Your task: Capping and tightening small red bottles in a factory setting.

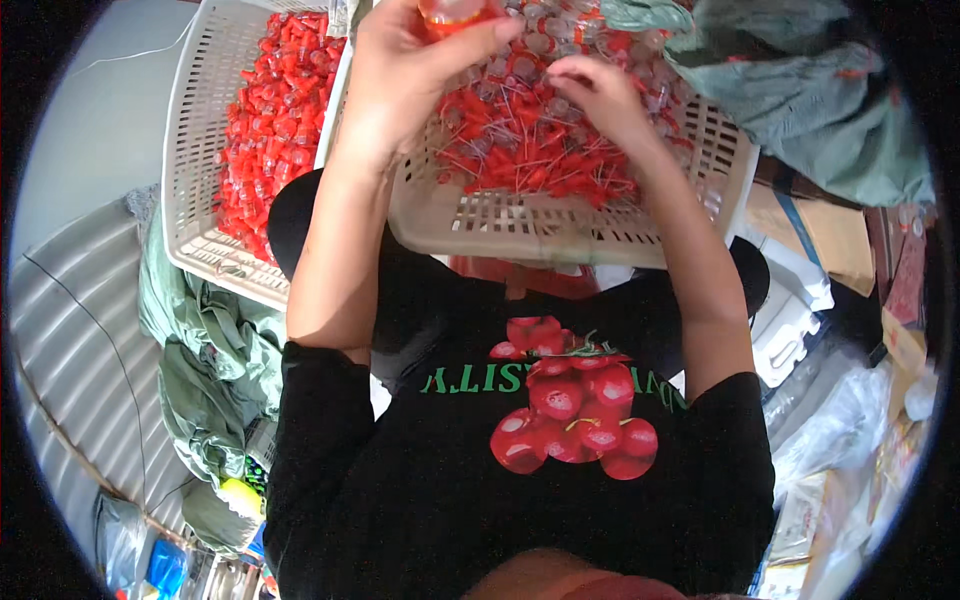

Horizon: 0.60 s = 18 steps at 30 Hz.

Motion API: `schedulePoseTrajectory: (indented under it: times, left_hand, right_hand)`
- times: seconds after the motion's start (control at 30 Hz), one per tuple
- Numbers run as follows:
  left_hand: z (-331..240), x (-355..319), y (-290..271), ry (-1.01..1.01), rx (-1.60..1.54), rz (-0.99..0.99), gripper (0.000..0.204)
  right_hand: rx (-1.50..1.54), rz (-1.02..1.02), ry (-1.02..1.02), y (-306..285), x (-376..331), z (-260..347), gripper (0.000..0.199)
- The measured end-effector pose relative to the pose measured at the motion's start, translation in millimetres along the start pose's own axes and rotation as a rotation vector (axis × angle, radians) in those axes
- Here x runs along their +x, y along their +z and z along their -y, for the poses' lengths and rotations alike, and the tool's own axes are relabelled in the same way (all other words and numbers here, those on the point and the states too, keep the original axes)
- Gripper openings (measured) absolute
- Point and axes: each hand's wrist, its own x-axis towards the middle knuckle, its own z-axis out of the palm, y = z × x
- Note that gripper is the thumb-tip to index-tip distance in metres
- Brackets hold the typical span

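Over the front white plastic basket (480, 228), my left hand (393, 80) is closed around a rounded red-and-clear plastic piece (455, 14), cut off by the top edge of the picture. To its right, my right hand (606, 98) hovers above the basket with thumb and fingers drawn together. Whether anything small sits between them cannot be made out. Below both hands, the basket holds a heap of red plastic parts (540, 165) with thin pale sticks, mixed with clear rounded caps toward the far side.
A second white basket (183, 215) at the left holds many small red-and-clear pieces (275, 150). Grey-green sacking (790, 110) drapes over the far right corner. Cardboard (840, 235) and clear plastic bags (840, 420) lie at the right; a green sack (205, 385) lies at the left.
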Motion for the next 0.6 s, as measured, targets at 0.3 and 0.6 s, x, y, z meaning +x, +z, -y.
schedulePoseTrajectory:
  times: [0.3, 0.6]
  left_hand:
    - [10, 3, -16, 0.033, 0.024, -0.084, 0.037]
    - [13, 4, 5, 0.010, 0.030, 0.009, 0.045]
  right_hand:
    - [-0.562, 0.326, 0.330, 48, 21, -28, 0.014]
    - [-0.754, 0.484, 0.206, 59, 9, -36, 0.017]
